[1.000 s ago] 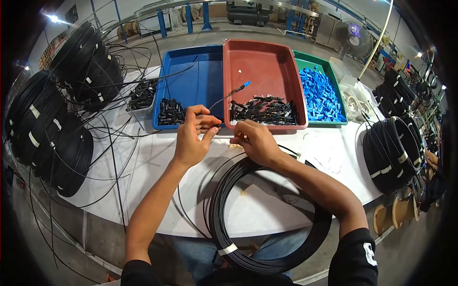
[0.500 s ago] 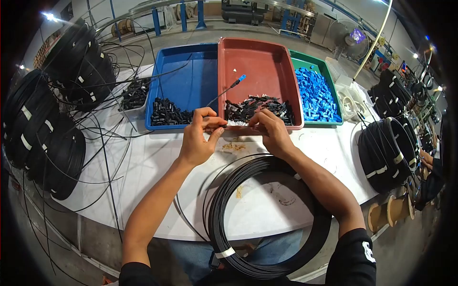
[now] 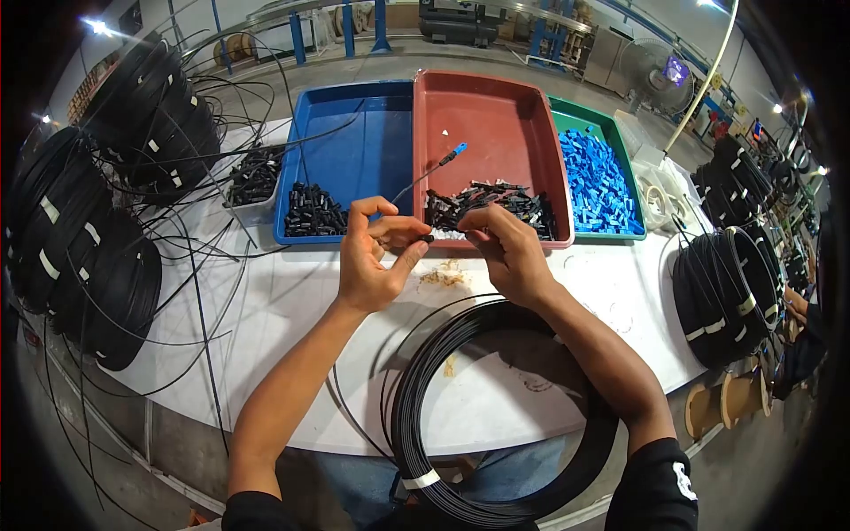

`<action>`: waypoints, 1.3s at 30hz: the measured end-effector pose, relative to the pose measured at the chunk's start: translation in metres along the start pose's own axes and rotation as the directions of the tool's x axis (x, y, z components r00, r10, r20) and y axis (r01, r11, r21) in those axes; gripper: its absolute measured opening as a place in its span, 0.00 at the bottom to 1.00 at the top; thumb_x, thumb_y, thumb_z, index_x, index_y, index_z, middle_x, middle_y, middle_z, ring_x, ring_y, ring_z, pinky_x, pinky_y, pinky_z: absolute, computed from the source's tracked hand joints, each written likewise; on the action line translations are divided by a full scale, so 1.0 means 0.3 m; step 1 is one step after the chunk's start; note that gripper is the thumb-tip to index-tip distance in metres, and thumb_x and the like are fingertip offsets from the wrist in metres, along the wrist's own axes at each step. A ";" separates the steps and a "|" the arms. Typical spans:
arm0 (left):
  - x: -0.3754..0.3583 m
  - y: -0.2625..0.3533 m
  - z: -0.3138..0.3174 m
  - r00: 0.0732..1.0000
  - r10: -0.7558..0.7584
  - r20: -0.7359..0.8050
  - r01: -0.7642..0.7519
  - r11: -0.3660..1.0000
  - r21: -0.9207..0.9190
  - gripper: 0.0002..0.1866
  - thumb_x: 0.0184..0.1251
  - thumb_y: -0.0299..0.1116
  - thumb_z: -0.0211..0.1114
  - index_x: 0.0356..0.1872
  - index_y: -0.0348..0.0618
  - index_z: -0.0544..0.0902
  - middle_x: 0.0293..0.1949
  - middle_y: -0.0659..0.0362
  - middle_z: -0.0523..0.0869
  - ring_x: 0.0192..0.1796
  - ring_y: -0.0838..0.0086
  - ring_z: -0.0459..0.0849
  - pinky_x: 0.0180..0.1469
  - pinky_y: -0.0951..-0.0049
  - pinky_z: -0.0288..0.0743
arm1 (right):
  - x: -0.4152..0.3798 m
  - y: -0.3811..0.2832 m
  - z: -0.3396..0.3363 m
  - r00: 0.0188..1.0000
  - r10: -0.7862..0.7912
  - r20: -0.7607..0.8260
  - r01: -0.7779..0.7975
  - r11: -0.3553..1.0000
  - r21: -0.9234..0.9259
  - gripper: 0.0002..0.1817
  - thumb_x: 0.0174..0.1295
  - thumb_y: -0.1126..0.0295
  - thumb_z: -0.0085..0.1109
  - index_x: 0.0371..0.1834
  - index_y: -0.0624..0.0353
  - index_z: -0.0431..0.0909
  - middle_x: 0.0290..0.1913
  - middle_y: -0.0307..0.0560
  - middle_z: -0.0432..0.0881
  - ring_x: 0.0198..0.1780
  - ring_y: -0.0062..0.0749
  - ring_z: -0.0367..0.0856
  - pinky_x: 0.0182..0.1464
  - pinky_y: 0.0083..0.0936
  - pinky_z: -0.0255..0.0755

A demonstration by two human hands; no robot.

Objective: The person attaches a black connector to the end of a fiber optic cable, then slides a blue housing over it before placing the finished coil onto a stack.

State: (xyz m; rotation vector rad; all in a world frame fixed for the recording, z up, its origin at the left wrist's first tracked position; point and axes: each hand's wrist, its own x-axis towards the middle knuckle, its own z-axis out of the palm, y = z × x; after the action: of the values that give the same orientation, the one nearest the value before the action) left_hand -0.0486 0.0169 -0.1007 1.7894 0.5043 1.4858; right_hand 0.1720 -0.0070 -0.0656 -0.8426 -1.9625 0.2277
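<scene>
My left hand point(image 3: 376, 261) is closed, thumb and fingers pinching a small black connector piece point(image 3: 427, 238) in front of the red tray. From behind its fingers a thin cable point(image 3: 407, 188) rises to a blue-tipped connector point(image 3: 454, 152) above the red tray point(image 3: 482, 106). My right hand point(image 3: 509, 252) is closed at the tray's front rim, fingertips together; anything between them is too small to make out. Close by its fingers lie black connector parts point(image 3: 496, 202) and small white pieces point(image 3: 449, 234). Below my hands lies a coil of black cable point(image 3: 416, 389), bound with white tape.
A blue tray point(image 3: 354, 115) holds black parts; a green tray point(image 3: 633, 190) holds blue connectors point(image 3: 593, 177). Cable coils point(image 3: 150, 124) stack at the left, with loose strands across the table point(image 3: 292, 372). More coils point(image 3: 722, 296) stand right. Another person's hand point(image 3: 801, 308) shows at the far right.
The view has shifted slightly, so the trays sit a little farther right. My right fingers have drawn slightly closer over the tray's front rim. My left hand keeps its pinch.
</scene>
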 end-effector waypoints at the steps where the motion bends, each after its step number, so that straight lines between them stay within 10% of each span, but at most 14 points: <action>1: 0.002 0.005 -0.002 1.000 -0.006 0.003 0.006 1.000 0.000 0.29 0.64 0.14 0.66 0.57 0.44 0.58 0.47 0.46 0.87 0.51 0.68 0.88 0.57 0.69 0.81 | -0.003 -0.014 -0.007 0.999 0.020 0.034 -0.019 0.999 -0.027 0.15 0.59 0.91 0.57 0.46 0.63 0.80 0.40 0.50 0.82 0.37 0.39 0.82 0.37 0.28 0.74; 34: -0.011 -0.019 0.015 1.000 -0.013 -0.016 0.011 0.990 -0.142 0.26 0.66 0.16 0.66 0.55 0.43 0.58 0.45 0.46 0.88 0.49 0.70 0.88 0.57 0.72 0.80 | -0.024 0.001 0.019 0.998 -0.038 0.047 0.037 0.999 0.017 0.15 0.57 0.86 0.65 0.46 0.59 0.83 0.36 0.48 0.83 0.32 0.41 0.85 0.30 0.33 0.76; 39: -0.017 0.003 -0.002 0.996 0.064 0.059 -0.073 0.982 0.175 0.27 0.64 0.15 0.67 0.53 0.42 0.58 0.44 0.44 0.89 0.47 0.68 0.89 0.57 0.69 0.80 | -0.023 -0.018 0.009 0.996 -0.007 0.087 0.015 0.996 -0.084 0.14 0.57 0.88 0.64 0.44 0.62 0.85 0.36 0.48 0.83 0.34 0.37 0.86 0.32 0.28 0.78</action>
State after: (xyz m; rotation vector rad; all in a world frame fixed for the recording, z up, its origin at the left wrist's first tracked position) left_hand -0.0506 0.0128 -0.1033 1.9973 0.5688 1.4741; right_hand 0.1692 -0.0149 -0.0693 -0.8896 -2.0698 0.1781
